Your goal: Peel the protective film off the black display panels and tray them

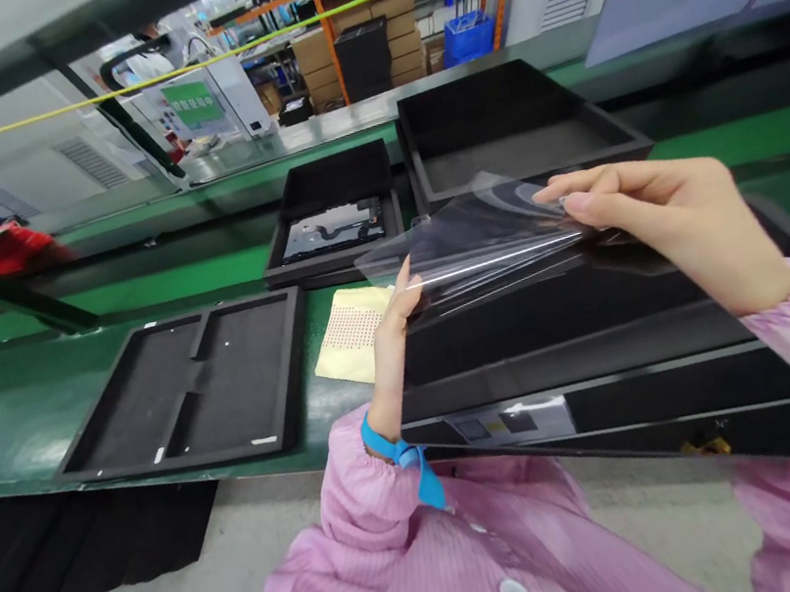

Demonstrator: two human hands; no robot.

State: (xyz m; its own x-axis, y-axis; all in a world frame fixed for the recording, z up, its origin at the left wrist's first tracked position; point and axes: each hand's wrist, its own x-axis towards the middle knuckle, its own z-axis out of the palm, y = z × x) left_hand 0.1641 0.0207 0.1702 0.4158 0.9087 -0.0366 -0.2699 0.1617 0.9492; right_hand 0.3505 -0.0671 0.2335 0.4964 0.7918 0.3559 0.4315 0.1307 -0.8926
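A large black flat panel [581,347] is tilted up in front of me, its lower edge toward my body. My left hand [390,336] grips the panel's left edge, thumb on top. My right hand [657,212] pinches a clear plastic film [461,242] that is lifted off the panel's upper face and curls toward the left. Both arms wear pink sleeves, and a blue strap circles my left wrist.
On the green conveyor belt [4,414] lie an empty black foam tray [193,386], a yellowish dotted sheet [354,334], a black tray holding a device [336,226] and a deeper empty black tray [510,125]. Boxes and racks stand behind.
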